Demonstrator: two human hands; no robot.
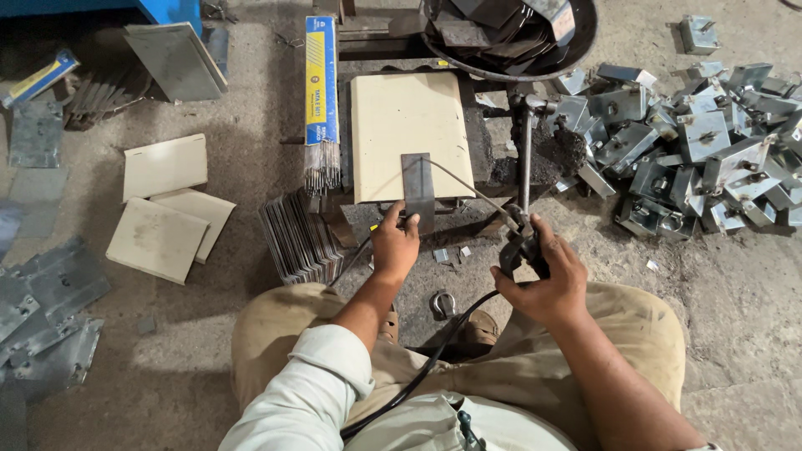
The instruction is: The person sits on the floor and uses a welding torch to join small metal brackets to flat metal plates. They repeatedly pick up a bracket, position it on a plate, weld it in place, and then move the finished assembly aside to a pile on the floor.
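Nearest item: the person's right hand, fingers wrapped tight round a black electrode holder, from which a black cable runs back between the knees. A thin welding rod slants from the holder up and left to the top of a dark steel strip.

Left hand: fingers pressed down on the near end of that strip, holding it flat. The strip lies upright across the near edge of a cream square plate, its lower end overhanging the edge. The plate rests on a low dark stand on the concrete floor.

Just left of the hand: a leaning stack of thin grey sheets. Beyond it, along the plate's left edge, a long blue-and-yellow box of welding rods, rod ends showing at its near end.

Further left, on the floor: three loose cream plates and grey metal pieces.

Right of the stand: a heap of folded galvanised brackets.

Far edge: a round black pan filled with dark steel strips.
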